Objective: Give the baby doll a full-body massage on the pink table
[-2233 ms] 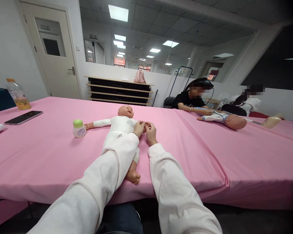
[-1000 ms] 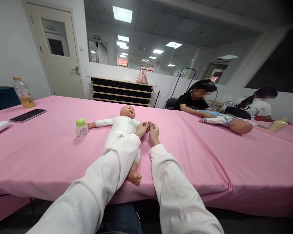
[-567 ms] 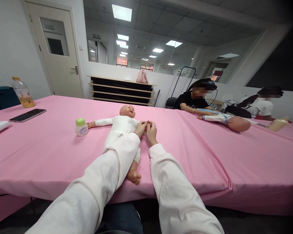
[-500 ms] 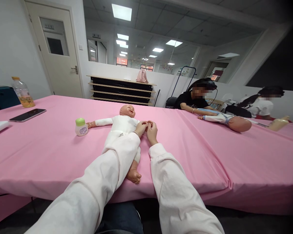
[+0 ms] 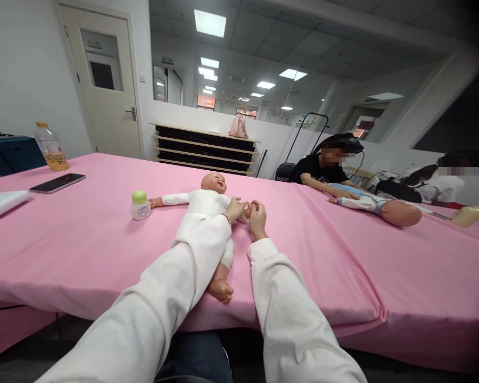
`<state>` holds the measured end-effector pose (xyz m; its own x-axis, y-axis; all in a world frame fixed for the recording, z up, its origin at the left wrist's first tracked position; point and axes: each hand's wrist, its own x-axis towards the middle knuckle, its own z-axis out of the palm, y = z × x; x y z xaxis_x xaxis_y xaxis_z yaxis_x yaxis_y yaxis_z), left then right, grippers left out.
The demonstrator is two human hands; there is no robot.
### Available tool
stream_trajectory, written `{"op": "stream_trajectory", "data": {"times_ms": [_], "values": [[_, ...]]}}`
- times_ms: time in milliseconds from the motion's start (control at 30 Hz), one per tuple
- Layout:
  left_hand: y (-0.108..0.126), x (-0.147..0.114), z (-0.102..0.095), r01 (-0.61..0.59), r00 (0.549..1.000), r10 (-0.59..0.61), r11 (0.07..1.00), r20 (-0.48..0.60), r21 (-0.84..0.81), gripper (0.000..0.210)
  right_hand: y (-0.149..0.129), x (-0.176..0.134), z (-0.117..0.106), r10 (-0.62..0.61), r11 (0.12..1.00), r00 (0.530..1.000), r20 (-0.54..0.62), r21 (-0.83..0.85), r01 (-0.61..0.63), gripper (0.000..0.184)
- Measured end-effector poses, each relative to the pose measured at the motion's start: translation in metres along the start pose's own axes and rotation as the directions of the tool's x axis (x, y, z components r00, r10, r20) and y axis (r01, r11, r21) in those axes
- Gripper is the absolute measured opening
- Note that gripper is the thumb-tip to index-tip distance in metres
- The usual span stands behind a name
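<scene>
A baby doll (image 5: 201, 208) in a white suit lies on its back on the pink-covered table, its head away from me. My left hand (image 5: 235, 209) reaches across its body and is closed around the doll's arm near the wrist. Fingers pinched together, my right hand (image 5: 257, 219) grips the doll's small hand (image 5: 247, 211), which shows partly between my two hands. The exact finger contact is too small to make out. A small white bottle with a green cap (image 5: 140, 206) stands by the doll's other hand. One bare doll foot (image 5: 221, 290) points toward me.
At the left are a phone (image 5: 58, 183), a drink bottle (image 5: 51, 148) and a white flat object (image 5: 5, 206). To the right, a person (image 5: 323, 165) handles another doll (image 5: 399, 211), near a pump bottle (image 5: 469, 215). A fold (image 5: 355, 260) runs through the tablecloth.
My right hand has drawn slightly apart from my left, and the doll's hand now shows between them. The whole view has shifted a little, with things sitting further right.
</scene>
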<state>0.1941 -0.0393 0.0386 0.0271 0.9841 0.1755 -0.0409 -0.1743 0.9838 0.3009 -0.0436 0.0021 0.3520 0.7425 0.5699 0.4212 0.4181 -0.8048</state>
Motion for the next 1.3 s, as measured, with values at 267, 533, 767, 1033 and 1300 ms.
{"op": "stream_trajectory", "data": {"times_ms": [267,533,767,1033,1300], "values": [[0.035,0.003,-0.097,0.011,0.989,0.003,0.996,-0.149,0.092,0.031,0.039,0.021,-0.028,0.356,0.893,0.919,-0.167,-0.228,-0.388,0.027],[-0.001,-0.044,-0.22,-0.038,0.92,0.359,0.477,-0.155,0.878,0.039,0.025,0.014,-0.027,0.271,0.885,0.947,-0.172,-0.343,-0.315,0.034],[-0.022,-0.052,-0.244,0.104,0.936,0.291,0.309,-0.198,0.945,0.038,-0.028,0.021,0.02,-0.016,0.913,1.0,-0.023,-0.407,0.006,0.036],[-0.021,-0.056,-0.255,0.235,0.917,0.222,0.368,-0.33,0.9,0.042,-0.143,-0.026,0.151,-0.301,0.706,0.401,0.865,-0.08,0.703,0.025],[-0.018,-0.056,-0.263,0.088,0.888,0.265,0.704,-0.376,0.705,0.017,-0.166,-0.067,0.225,-0.329,0.747,0.388,0.861,-0.014,0.665,0.028]]}}
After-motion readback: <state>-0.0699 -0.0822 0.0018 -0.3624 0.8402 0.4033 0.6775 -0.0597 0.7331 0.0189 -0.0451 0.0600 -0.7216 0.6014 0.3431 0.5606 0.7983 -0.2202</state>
